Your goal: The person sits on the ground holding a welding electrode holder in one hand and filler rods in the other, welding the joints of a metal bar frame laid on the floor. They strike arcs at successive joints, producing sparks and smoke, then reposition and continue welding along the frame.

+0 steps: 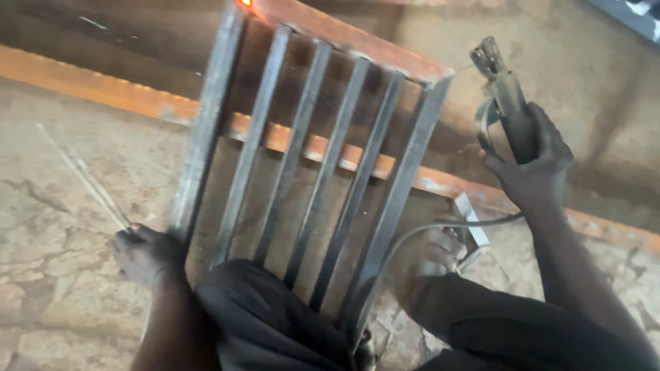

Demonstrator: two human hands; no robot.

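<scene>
The floor (pixel 41 275) is cracked, stained concrete, pale brown and dusty. A long orange-rusted steel beam (pixel 103 93) lies across it from the upper left toward the right edge, and the ground beyond is darker and in shadow.

A grey steel grille frame of two side rails and five parallel flat bars (pixel 309 165) stands tilted over the beam. Its long axis runs from the person's lap up and away, leaning slightly right; the far cross rail (pixel 357 41) is rusty orange, with a small glowing orange spot (pixel 244 3) at its far left corner. The near end rests against the person's dark trousers (pixel 275 323).

The left hand (pixel 144 255) is closed at the foot of the frame's left rail, gripping a few thin grey welding rods (pixel 86 178) that point up and left across the floor. The right hand (pixel 535 161) is clenched round a dark welding electrode holder (pixel 505 93), held upright to the right of the frame, its clamp end pointing up. A grey cable (pixel 426 230) curves beneath it past a bare foot (pixel 440 253).
</scene>
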